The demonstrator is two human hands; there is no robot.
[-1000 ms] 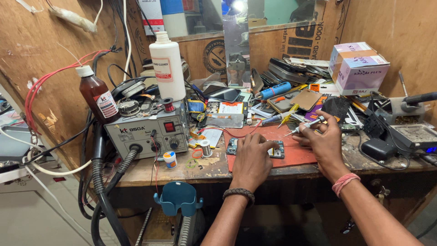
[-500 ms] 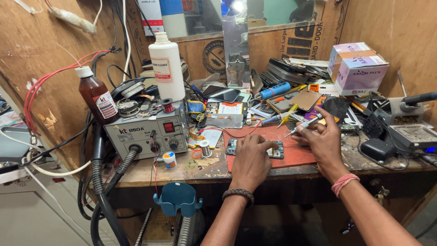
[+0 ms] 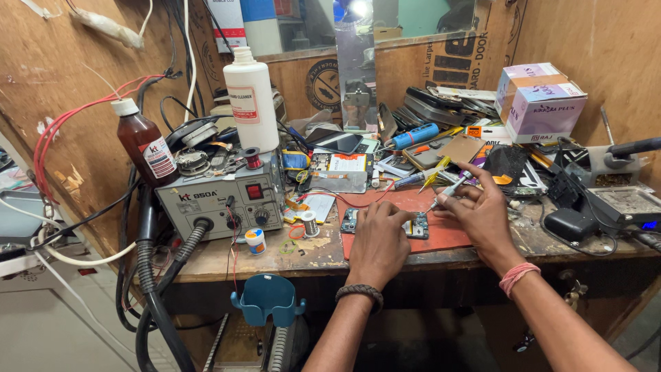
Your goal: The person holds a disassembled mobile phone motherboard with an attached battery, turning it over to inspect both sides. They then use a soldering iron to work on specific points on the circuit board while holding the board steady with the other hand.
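The small green phone circuit board [image 3: 417, 225] lies on the red rubber mat [image 3: 447, 238] at the front of the bench [image 3: 227, 255]. The left hand [image 3: 379, 238] presses down on the board's left part, fingers curled over it. Right of the board, the right hand [image 3: 482, 210] pinches a thin silver-tipped tool [image 3: 451, 189], tip hovering just above the mat. This looks like probing work; the tip must next land precisely on the board.
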